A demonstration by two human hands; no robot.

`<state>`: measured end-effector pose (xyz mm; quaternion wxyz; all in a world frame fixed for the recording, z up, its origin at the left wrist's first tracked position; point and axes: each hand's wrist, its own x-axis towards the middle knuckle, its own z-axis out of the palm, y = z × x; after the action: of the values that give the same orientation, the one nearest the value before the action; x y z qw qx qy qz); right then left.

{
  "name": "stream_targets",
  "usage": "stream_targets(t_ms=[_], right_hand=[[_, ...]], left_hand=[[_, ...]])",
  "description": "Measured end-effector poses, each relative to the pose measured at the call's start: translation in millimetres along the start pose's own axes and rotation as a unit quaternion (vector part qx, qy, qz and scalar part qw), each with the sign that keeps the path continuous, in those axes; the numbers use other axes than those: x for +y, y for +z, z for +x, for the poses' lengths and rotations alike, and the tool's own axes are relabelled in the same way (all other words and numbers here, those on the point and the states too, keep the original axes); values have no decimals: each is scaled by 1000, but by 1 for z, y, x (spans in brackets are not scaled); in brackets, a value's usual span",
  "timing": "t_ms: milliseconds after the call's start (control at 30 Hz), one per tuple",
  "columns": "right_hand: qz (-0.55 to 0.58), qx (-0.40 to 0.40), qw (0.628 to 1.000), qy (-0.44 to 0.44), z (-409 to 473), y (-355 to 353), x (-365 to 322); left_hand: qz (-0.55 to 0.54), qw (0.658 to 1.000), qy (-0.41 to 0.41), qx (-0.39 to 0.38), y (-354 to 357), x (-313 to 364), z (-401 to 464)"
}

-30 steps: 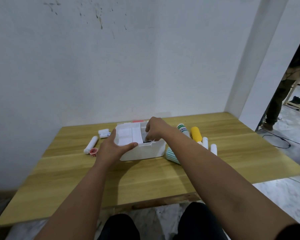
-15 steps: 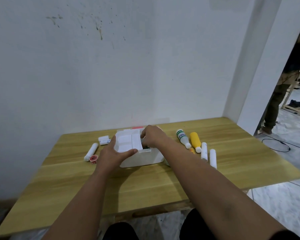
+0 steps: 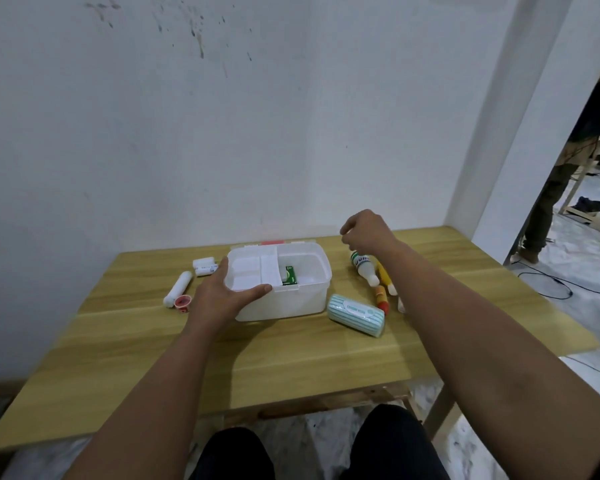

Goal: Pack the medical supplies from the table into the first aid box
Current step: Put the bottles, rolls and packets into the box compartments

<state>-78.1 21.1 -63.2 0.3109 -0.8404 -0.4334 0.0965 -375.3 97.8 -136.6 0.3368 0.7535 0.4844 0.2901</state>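
Observation:
The white first aid box (image 3: 302, 299) stands open at the table's middle, with a white insert tray in its left half and a small green packet (image 3: 289, 275) lying inside. My left hand (image 3: 222, 296) grips the box's left front corner. My right hand (image 3: 366, 232) hovers above and to the right of the box, fingers loosely curled, nothing in it. Under that hand lie a white bottle with a green label (image 3: 363, 266), a yellow bottle (image 3: 383, 275) and an orange tube (image 3: 381, 297). A teal striped roll (image 3: 355, 315) lies at the box's right front.
Left of the box lie a white tube (image 3: 178, 289), a small red cap (image 3: 182, 302) and two small white packs (image 3: 205, 266). The wooden table (image 3: 291, 368) stands against a white wall. A person stands in the doorway at the far right (image 3: 548, 216).
My right hand has come up out of the box and moved to the right, leaving the green packet inside. The left hand stays on the box.

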Motion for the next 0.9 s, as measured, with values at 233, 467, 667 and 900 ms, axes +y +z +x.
stream_targets(t_ms=[233, 467, 667, 900], right_hand=[[-105, -248, 960, 79, -26, -5, 16], [-251, -347, 900, 81, -53, 7, 5], [-314, -299, 900, 49, -58, 6, -2], [-322, -235, 917, 23, -55, -42, -35]], left_hand=[[-18, 1000, 15, 5, 0, 0, -2], [-16, 1000, 16, 9, 0, 3, -2], [-9, 1000, 10, 5, 0, 0, 1], [8, 1000, 0, -1, 1, -5, 4]])
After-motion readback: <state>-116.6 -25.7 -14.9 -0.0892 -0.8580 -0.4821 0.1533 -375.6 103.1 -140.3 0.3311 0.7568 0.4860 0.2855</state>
